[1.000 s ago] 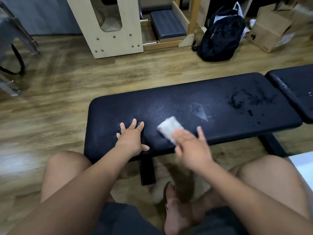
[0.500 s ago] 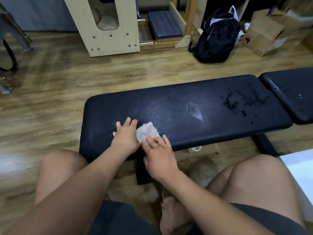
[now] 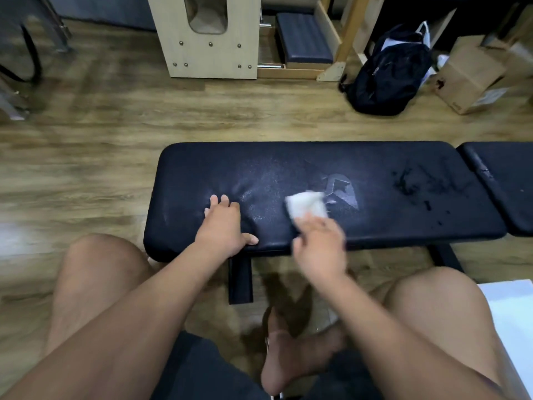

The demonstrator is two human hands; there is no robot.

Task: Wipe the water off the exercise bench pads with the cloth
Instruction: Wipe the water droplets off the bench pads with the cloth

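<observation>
Left hand (image 3: 222,226) lies flat bracing the bench pad (image 3: 288,166), right hand (image 3: 320,246) presses the cloth (image 3: 307,206) with straightish fingers; I'd push firmly right toward those droplets (image 3: 409,183).

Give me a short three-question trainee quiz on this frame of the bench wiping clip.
1. Multiple choice: which hand presses the cloth on the bench pad? A) left B) right C) both
2. True or false: the left hand rests on the pad and holds nothing.
3. Fill in: in the picture, the dark wet patch lies to the ___ of the cloth.

Key: 1 B, the right hand; 2 true; 3 right.
</observation>
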